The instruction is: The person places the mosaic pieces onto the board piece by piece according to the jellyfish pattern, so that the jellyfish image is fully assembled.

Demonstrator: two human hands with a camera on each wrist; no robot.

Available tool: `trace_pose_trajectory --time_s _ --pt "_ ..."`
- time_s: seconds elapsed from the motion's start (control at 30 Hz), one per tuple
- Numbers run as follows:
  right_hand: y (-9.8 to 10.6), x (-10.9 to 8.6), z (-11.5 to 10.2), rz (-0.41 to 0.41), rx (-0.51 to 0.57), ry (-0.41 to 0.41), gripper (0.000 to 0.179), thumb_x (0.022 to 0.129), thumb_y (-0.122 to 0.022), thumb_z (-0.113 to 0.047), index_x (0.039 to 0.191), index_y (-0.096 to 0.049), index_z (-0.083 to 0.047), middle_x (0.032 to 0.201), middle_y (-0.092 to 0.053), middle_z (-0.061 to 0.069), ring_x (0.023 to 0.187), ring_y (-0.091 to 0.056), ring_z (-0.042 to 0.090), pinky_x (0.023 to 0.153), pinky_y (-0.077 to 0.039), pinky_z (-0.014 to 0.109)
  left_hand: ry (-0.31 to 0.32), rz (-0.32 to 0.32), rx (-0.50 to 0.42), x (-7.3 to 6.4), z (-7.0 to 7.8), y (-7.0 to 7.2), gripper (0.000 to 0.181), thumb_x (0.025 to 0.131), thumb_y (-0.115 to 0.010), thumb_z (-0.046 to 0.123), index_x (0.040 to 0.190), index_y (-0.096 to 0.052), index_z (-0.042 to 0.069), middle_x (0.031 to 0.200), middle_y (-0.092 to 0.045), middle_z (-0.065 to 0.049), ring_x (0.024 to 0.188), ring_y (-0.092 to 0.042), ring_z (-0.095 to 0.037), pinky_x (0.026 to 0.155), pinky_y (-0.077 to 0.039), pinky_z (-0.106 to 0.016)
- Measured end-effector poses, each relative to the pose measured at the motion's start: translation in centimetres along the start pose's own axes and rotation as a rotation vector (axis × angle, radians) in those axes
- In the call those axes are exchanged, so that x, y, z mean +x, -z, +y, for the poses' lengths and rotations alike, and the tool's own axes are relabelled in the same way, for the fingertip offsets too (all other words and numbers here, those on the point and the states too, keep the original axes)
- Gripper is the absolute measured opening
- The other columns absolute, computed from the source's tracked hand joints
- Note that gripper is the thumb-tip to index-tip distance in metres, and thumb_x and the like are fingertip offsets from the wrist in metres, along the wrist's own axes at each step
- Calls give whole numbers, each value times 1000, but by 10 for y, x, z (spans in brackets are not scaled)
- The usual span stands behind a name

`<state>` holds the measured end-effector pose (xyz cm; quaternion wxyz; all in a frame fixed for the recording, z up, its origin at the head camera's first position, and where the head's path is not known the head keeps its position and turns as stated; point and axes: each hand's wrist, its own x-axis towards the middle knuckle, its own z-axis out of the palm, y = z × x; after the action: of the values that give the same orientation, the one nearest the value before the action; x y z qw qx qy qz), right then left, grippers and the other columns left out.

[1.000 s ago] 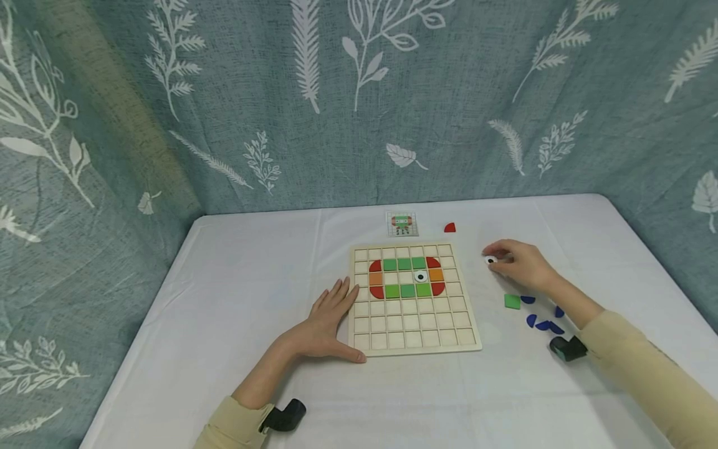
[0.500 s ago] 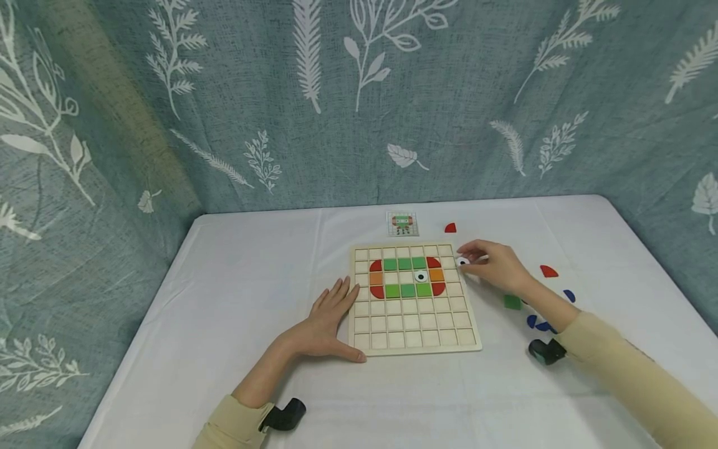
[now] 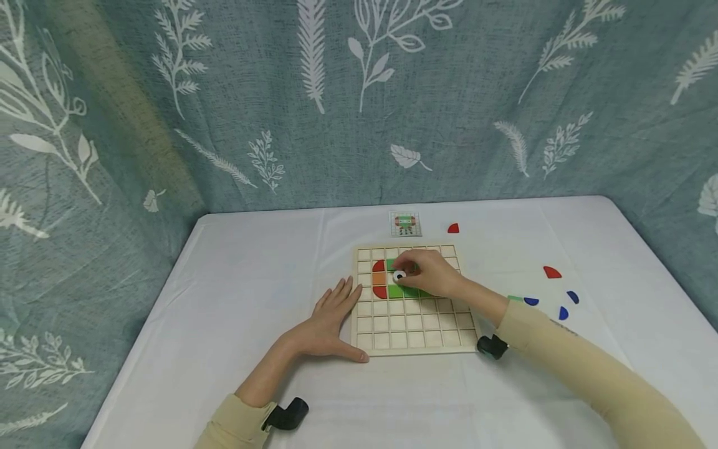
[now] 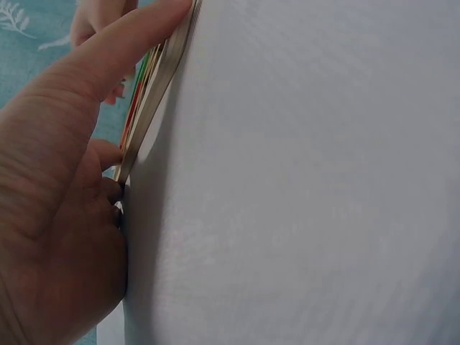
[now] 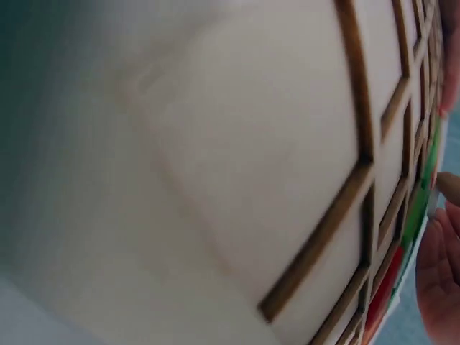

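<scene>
A wooden grid board (image 3: 415,342) lies on the table with red, orange and green tiles set in its upper cells. My right hand (image 3: 430,272) pinches a white eye tile (image 3: 399,275) with a black dot, over the row between the green tiles, right of an orange tile (image 3: 379,279). That hand covers the board's right-hand tiles, and the other eye tile is hidden beneath it. Spread along the board's left edge, my left hand (image 3: 330,324) rests with straight fingers and its thumb at the lower left corner. In the left wrist view, the thumb (image 4: 136,43) lies along the board's side.
A small pattern card (image 3: 406,224) lies behind the board, with a red quarter-circle tile (image 3: 453,228) beside it. Off to the right are another red tile (image 3: 552,272), several blue tiles (image 3: 573,297) and a green tile (image 3: 514,298) partly behind the right sleeve.
My right hand has carried the eye tile leftward from the table's right side to over the board. The left hand has stayed at the board's edge.
</scene>
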<state>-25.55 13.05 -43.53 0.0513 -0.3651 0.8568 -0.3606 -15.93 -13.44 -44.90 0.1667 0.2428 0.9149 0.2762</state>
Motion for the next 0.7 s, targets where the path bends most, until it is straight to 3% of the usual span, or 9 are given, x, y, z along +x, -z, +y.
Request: trace_pose_trajectory --time_s 0.13,0.47,0.7 --pt "-3 4 -1 -19 -15 25 26 86 -75 -7 111 -68 -3 98 -67 4 83 -62 14 73 -54 26 8 1 3 0 -1 0 125 70 -82 55 157 -6 5 162 8 -13 148 13 -26 117 4 -50" --pt "-6 7 -3 -52 -25 -8 23 88 -72 -5 110 -70 -6 103 -70 3 88 -65 14 78 -54 28 -9 6 0 0 -1 -1 125 70 -82 53 157 -7 4 162 7 -14 148 13 -27 117 4 -50" --pt "4 -5 -1 -10 43 -32 20 94 -66 -9 113 -70 -6 108 -70 5 97 -65 18 84 -54 32 -8 11 -9 0 -1 -2 125 70 -82 54 157 -7 4 162 7 -14 148 13 -27 117 4 -50"
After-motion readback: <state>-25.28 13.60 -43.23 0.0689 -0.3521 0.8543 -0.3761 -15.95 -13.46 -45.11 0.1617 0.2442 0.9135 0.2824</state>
